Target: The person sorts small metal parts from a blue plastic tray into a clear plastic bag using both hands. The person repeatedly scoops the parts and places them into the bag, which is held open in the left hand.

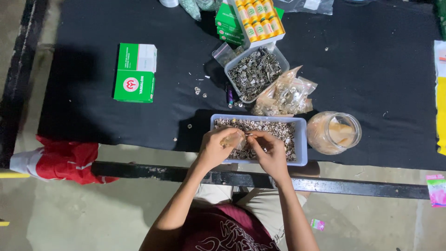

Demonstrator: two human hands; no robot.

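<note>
Both hands meet over the near half of the tray [301, 139], a pale rectangular tub full of small metal rings whose long axis runs 9 to 3 o'clock at the near edge of the table [93, 116]. The left hand [214, 148] is closed on a small clear bag [233, 138], held at its fingertips just above the rings. The right hand [272, 152] sits just beside it at 3 o'clock, fingers pinched narrow on what looks like one small ring; the piece is too tiny to be sure. The pinch lies touching or almost touching the bag's mouth, so the bag is at 9 o'clock from the right grip, and neither hand has far to reach.

At 12 o'clock from the tray stands a smaller tub of metal clips [257, 72], with crumpled bags [285, 95] of parts beside it. A round jar [335, 133] stands just beside the tray at 3 o'clock. A green box [135, 73] lies well apart at 10 o'clock. Thread spools [260, 17] sit at the far edge. Nothing stands between the hands.
</note>
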